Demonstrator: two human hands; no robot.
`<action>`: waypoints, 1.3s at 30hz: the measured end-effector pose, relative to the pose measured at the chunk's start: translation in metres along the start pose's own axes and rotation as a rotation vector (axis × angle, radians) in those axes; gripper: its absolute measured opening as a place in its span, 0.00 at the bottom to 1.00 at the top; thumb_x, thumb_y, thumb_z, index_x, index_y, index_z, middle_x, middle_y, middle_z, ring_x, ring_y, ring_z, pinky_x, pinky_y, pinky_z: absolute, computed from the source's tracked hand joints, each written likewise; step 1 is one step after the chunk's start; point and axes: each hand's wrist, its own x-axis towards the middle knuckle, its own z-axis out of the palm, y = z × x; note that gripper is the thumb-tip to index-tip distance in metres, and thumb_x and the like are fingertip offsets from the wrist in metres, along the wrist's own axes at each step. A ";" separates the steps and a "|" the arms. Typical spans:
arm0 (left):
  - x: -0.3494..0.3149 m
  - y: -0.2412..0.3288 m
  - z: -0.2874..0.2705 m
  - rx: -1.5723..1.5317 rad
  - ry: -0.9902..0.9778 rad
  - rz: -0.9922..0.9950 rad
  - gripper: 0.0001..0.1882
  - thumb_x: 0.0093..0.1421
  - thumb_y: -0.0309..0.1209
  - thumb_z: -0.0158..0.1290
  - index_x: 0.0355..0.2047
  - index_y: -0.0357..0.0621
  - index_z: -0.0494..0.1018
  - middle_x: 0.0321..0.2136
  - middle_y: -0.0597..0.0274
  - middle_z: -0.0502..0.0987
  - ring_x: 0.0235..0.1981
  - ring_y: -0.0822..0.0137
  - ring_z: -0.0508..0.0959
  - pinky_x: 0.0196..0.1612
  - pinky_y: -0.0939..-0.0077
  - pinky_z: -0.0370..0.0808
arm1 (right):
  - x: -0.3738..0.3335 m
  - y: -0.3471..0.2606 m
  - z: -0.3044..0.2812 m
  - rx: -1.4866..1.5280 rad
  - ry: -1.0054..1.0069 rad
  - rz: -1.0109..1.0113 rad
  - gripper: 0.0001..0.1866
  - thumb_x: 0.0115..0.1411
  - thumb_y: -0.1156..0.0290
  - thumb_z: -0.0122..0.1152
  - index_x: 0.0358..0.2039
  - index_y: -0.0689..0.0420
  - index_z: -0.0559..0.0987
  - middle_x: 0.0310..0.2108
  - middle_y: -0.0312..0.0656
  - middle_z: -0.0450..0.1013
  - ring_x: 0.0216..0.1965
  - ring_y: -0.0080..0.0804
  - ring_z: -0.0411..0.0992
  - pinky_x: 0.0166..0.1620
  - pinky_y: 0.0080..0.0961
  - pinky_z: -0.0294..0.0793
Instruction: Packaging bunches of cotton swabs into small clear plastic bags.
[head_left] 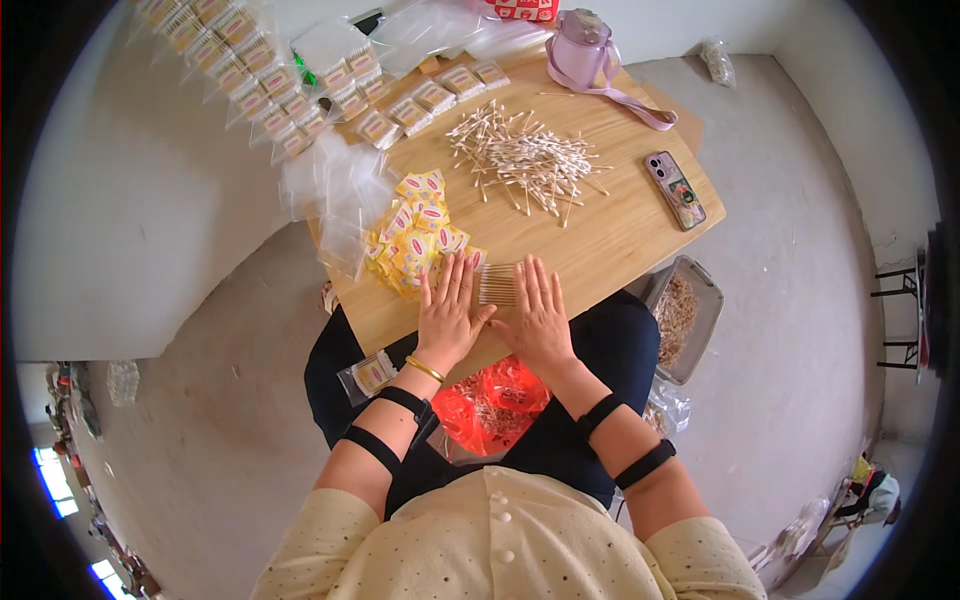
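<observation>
Small square sachets (415, 235), yellow with red and white labels, heaped at the left part of the wooden surface (610, 240), just beyond the left hand (450, 315). Clear empty plastic bags (335, 195), loosely piled, overhanging the surface's left edge beside the sachets. Filled clear packets (420, 100), each showing a yellow and red label, laid in rows along the far left of the surface and continuing in a line (235, 70) toward the upper left. One filled clear packet (370, 375) on the person's left knee. Red plastic bag (490, 405), crumpled, in the lap. Red and white box (522, 9) at the far edge. Smartphone (675, 190) at the right of the surface, patterned case side up.
</observation>
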 end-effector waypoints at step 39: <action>-0.046 0.002 -0.014 -0.131 -0.015 0.020 0.41 0.69 0.52 0.46 0.73 0.39 0.53 0.74 0.55 0.52 0.77 0.58 0.47 0.76 0.46 0.37 | 0.029 0.006 -0.004 0.112 0.067 -0.100 0.42 0.62 0.54 0.62 0.72 0.57 0.58 0.73 0.55 0.51 0.75 0.53 0.46 0.75 0.50 0.45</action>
